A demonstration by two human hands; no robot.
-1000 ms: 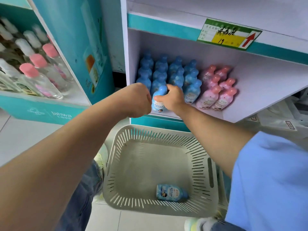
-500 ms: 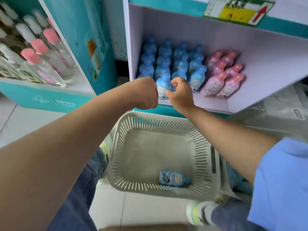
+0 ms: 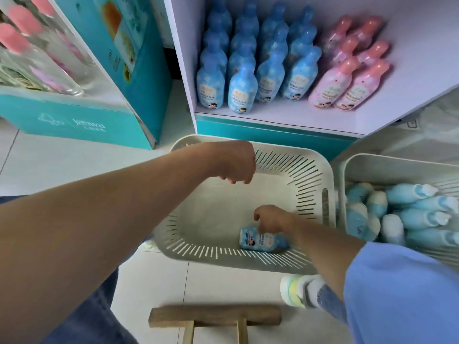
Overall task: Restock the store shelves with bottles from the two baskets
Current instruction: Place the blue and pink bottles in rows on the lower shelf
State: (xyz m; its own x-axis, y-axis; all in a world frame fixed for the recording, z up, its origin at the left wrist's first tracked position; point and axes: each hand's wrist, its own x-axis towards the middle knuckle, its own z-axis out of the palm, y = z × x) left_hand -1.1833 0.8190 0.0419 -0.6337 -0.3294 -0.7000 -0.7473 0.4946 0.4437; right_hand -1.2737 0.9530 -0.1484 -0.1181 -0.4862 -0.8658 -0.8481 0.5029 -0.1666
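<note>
Currently, the right hand [image 3: 272, 219] is lowered into the white slotted basket [image 3: 328, 175] and sits directly over the single blue bottle [image 3: 263, 242], which lies on its side on the basket floor near the front wall. The fingers point down and curl onto the bottle's upper edge; whether they have closed round it cannot be told. The left hand [image 3: 236, 165] hangs above the rear half of the same basket, wrist bent, fingers curled in under the palm and holding nothing. A second basket [image 3: 387, 160] stands just beside the first on the right and contains a heap of white-capped bottles [image 3: 409, 214] lying on their sides. Behind both baskets, the white shelf [image 3: 273, 119] carries four rows of upright blue shelf bottles [image 3: 242, 93] on the left and two rows of pink shelf bottles [image 3: 330, 88] just beside them on the right. A separate teal display [image 3: 74, 122] to the left holds clear bottles with pink caps [image 3: 19, 38]. A wooden stool top [image 3: 213, 316] shows at the lower edge, above the tiled floor [image 3: 62, 165].
</note>
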